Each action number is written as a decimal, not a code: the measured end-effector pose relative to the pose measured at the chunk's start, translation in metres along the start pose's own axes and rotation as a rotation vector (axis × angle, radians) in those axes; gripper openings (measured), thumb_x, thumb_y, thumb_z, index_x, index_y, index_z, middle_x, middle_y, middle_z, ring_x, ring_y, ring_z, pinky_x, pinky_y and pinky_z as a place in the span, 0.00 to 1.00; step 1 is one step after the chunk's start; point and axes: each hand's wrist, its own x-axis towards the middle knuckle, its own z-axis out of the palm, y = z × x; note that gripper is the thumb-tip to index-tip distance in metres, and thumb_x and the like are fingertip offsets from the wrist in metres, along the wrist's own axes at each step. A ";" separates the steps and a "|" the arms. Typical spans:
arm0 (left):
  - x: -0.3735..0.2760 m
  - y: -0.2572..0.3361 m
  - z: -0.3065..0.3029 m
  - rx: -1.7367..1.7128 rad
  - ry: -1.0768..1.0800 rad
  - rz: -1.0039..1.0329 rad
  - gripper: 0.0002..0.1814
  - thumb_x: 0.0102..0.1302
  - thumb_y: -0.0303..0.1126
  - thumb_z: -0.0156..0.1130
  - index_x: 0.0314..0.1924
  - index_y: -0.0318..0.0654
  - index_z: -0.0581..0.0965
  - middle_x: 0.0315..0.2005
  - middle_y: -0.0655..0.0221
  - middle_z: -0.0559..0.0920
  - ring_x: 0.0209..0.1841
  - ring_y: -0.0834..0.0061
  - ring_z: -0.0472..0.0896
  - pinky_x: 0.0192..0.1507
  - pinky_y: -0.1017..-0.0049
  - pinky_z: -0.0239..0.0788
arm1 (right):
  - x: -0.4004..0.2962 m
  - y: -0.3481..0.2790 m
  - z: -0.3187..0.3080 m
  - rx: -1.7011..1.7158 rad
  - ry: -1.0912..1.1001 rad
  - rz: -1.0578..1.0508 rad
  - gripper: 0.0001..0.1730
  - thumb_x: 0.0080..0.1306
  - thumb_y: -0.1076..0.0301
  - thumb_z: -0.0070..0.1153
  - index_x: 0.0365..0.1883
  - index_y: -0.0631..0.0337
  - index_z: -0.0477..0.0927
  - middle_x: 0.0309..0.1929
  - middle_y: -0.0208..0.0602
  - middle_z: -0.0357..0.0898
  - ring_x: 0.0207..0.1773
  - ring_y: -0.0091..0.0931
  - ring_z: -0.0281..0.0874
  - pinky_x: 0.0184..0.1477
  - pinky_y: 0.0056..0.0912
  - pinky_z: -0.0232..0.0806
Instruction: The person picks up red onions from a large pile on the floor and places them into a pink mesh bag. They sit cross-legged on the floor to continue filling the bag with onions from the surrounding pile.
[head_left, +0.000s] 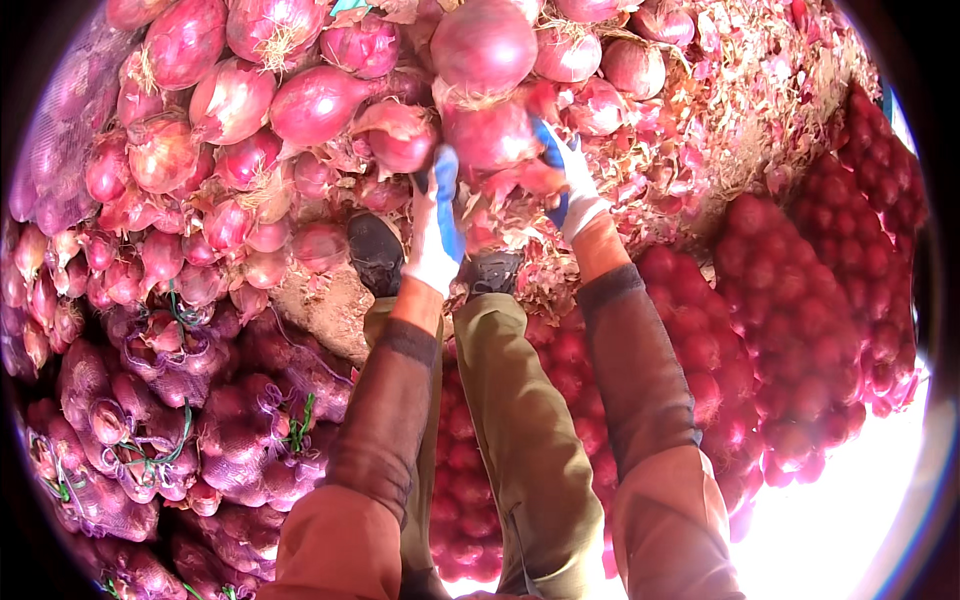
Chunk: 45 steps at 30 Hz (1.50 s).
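Both my hands wear white knit gloves with blue-coated palms. My left hand (439, 217) is seen edge-on, its fingertips at the lower left side of a large, blurred red onion (493, 136); whether it grips is unclear. From the right, my right hand (574, 176) has its fingers and thumb around a smeared reddish onion (534, 178), whose outline is blurred. Just above the hands is another big red onion (484, 46), also blurred. A red onion with peeling skin (401, 139) lies left of my left fingertips. Dry skins partly hide the ground below.
Loose red onions (319, 105) are heaped ahead and left. Tied purple mesh sacks (240, 442) of onions stand at lower left. Filled red mesh sacks (780, 322) line the right side and continue behind my legs. Onion skins (705, 142) litter the ground. My shoe (375, 251) is beside the heap.
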 end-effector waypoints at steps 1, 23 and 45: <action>-0.004 0.007 0.017 -0.051 0.001 -0.034 0.43 0.62 0.25 0.65 0.74 0.36 0.55 0.71 0.61 0.61 0.71 0.68 0.60 0.74 0.68 0.47 | 0.008 0.001 -0.023 0.284 -0.310 0.050 0.39 0.65 0.59 0.62 0.72 0.55 0.62 0.52 0.40 0.74 0.46 0.29 0.72 0.47 0.29 0.70; -0.111 0.145 -0.192 0.864 0.459 0.463 0.17 0.64 0.32 0.66 0.52 0.42 0.76 0.38 0.75 0.80 0.35 0.81 0.78 0.31 0.76 0.73 | -0.150 -0.142 -0.101 -1.592 0.357 0.025 0.33 0.62 0.63 0.64 0.66 0.57 0.71 0.51 0.36 0.78 0.49 0.26 0.75 0.47 0.28 0.71; -0.246 0.291 0.072 0.400 -0.057 0.643 0.27 0.73 0.37 0.55 0.69 0.44 0.61 0.56 0.59 0.77 0.33 0.68 0.84 0.33 0.69 0.80 | -0.333 -0.095 0.064 -1.097 0.242 0.103 0.25 0.67 0.64 0.51 0.64 0.49 0.73 0.32 0.40 0.84 0.33 0.29 0.84 0.39 0.34 0.75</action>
